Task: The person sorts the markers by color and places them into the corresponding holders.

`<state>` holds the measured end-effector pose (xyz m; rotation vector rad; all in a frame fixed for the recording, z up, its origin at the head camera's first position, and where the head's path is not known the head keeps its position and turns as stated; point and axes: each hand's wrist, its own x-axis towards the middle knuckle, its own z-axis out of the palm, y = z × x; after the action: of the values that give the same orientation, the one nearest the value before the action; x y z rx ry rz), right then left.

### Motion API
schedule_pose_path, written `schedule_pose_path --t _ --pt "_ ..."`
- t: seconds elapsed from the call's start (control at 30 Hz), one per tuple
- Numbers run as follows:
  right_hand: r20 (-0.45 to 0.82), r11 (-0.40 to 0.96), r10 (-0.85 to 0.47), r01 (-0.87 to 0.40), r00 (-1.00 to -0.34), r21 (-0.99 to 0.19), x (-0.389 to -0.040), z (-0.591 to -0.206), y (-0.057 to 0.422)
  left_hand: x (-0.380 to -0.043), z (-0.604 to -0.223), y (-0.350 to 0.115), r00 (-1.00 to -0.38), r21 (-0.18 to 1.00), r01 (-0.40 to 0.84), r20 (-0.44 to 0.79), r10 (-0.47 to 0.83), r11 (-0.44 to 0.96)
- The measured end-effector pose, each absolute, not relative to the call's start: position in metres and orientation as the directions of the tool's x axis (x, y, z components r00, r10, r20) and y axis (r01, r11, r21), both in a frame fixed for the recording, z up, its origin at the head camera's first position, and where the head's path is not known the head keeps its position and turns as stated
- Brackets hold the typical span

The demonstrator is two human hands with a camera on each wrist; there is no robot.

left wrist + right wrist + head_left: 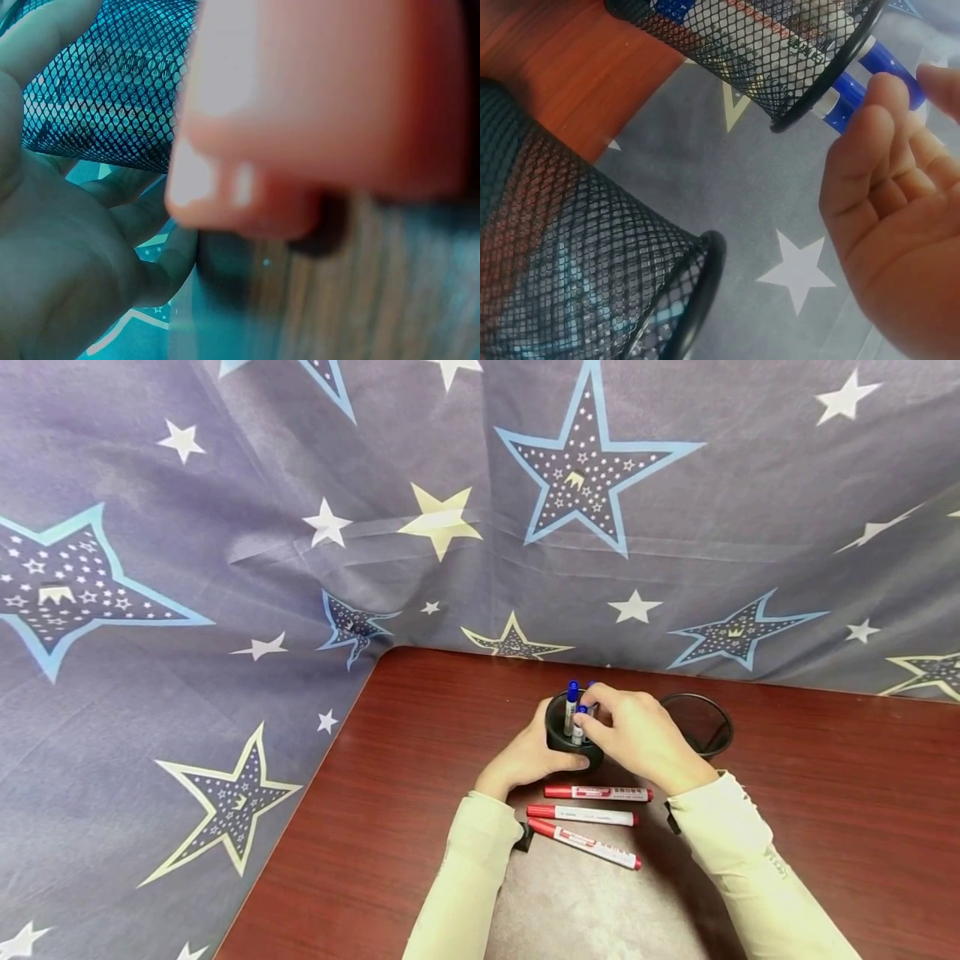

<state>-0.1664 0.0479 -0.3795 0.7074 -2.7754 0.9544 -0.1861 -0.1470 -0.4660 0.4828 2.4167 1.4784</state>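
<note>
My left hand (517, 760) grips a black mesh pen cup (556, 720), thumb across its near side. Several blue-capped whiteboard markers (571, 706) stand in it, caps above the rim. From the right, my right hand (643, 735) reaches over the cup, and in the right wrist view its thumb and forefinger pinch the blue cap of one marker (891, 67). The barrels show through the mesh there. In the left wrist view, fingers lie along the mesh, and a blurred orange-red shape (300, 97) hides much of the cup.
A second black mesh cup (585, 247) stands on the right, partly behind my right hand in the head view. Three red-capped markers (597, 793) lie in front of the held cup on the reddish-brown table (450, 718). Star-patterned cloth (420, 435) hangs behind and left.
</note>
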Motion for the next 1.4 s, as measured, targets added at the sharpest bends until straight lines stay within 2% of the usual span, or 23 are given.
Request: schedule_pose_path --t 1.03,1.17,1.3,1.4 --pt "0.29 0.66 -0.388 -0.483 -0.875 -0.575 -0.162 -0.365 0.057 -0.187 -0.467 -0.147 -0.909 0.9 0.14 -0.049 0.414 0.413" --pt "0.357 0.651 -0.332 -0.486 -0.873 -0.583 -0.151 -0.361 0.073 -0.186 -0.467 -0.147 -0.911 0.896 0.137 -0.055 0.409 0.423" --pt "0.426 0.657 -0.204 -0.445 -0.882 -0.608 -0.14 -0.365 0.097 -0.184 -0.466 -0.146 -0.917 0.885 0.12 -0.075 0.391 0.451" --pt "0.417 0.651 -0.128 -0.394 -0.9 -0.65 -0.135 -0.375 0.12 -0.184 -0.466 -0.147 -0.921 0.882 0.114 -0.079 0.383 0.457"
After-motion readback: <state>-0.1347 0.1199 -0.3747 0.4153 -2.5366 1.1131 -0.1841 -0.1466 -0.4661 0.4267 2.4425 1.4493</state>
